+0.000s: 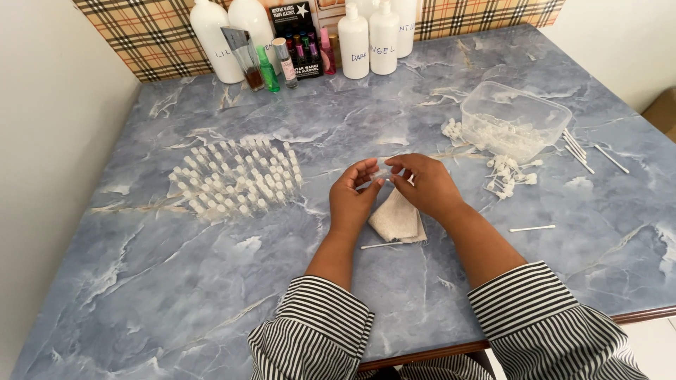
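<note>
At table [211, 281] centre, both hands meet above a folded cloth [396, 219]. Left hand [354, 195]: forearm comes up from the striped sleeve [313, 331], wrist straight, fingers curled, thumb and forefinger pinched on the near end of a small clear vial [381, 172]. Right hand [424, 184]: forearm angles in from the right, knuckles up, fingertips closed on the vial's other end. Vial sits between the two sets of fingertips, roughly level, held off the table; it is too small and glassy to tell whether it is capped.

Cloth lies directly below and just behind the right hand, partly hidden by it. A thin white stick [380, 245] lies on the table touching the cloth's near edge.

Left of the hands, well apart: block of clear vials [236, 177] standing upright in rows. Right of the hands, near: loose heap of white caps [507, 176], and beyond it a clear plastic tub [514, 119] with more small white parts inside. More sticks [577, 148] lie beside the tub; one stick [531, 228] lies alone to the right of the right forearm.

Far edge: white bottles [370, 39], small coloured bottles [271, 67], dark box [294, 28], against a plaid backing [148, 35].
</note>
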